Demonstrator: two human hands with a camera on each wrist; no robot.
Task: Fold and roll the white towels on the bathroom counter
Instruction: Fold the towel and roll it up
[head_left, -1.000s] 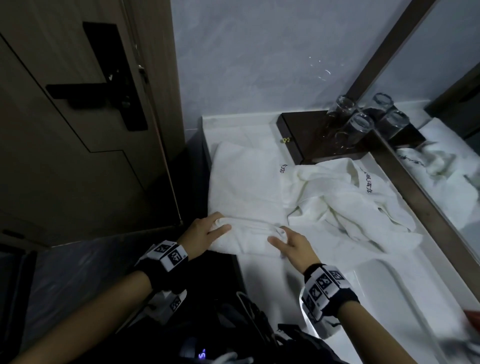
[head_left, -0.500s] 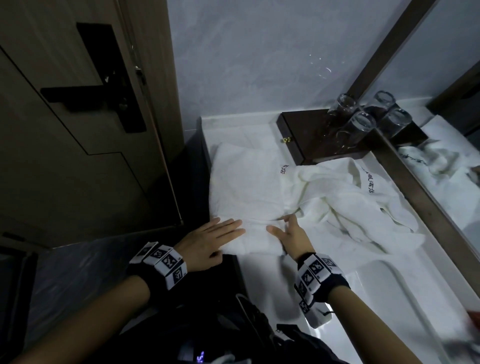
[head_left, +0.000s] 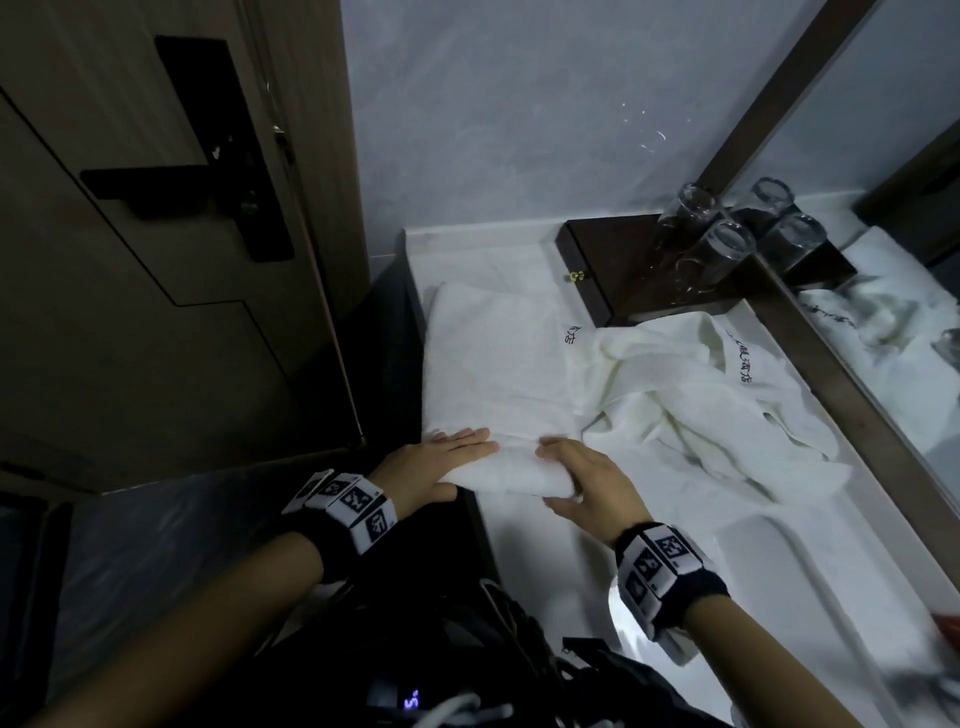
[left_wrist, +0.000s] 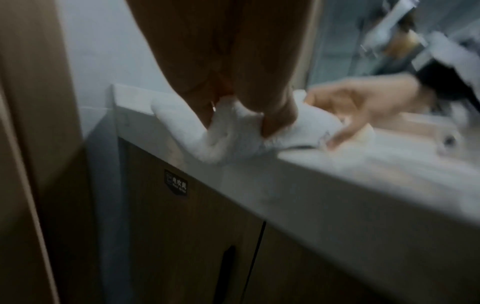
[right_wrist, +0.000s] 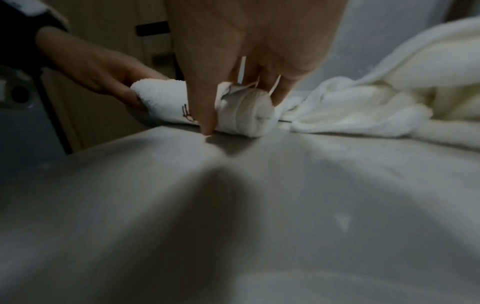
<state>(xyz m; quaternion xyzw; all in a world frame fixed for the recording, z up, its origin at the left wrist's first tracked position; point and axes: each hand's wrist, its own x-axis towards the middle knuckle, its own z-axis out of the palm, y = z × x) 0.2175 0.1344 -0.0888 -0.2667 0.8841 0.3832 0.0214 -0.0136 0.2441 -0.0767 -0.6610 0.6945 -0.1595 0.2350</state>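
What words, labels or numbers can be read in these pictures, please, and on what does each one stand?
Label on the cabinet door: Chinese characters, "电吹风" as best I can read them; the small line beneath is blurred.
Flat towel: dark embroidered characters, partly covered, unreadable.
Crumpled towel: a column of embroidered characters, too small to read.
Wristbands: square coded patterns, no words.
Dark device: a glowing mark, unreadable.
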